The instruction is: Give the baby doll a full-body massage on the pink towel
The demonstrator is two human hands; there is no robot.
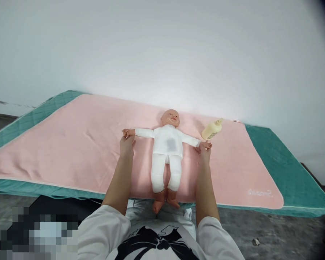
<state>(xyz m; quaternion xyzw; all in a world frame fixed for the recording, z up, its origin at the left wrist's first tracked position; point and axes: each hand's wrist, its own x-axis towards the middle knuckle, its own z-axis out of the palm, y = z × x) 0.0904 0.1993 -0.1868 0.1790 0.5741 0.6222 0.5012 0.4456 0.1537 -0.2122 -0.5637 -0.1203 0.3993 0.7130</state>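
"On the pink mat, what's up w/ the doll?"

"It's on its back. L grip and R grip are each closed on one of its hands. Step now, I'd guess: arms out wide"

"Next move?"

"Prob needs a soft hold, no twisting"

"Looks?"

"White top n white pants, grey tummy spot, bare feet past mat edge"

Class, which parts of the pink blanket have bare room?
Bare: the pink blanket left of the left hand, and right of the yellow bottle up to the green bedding. Crowded: around the doll and the right hand, near the bottle.
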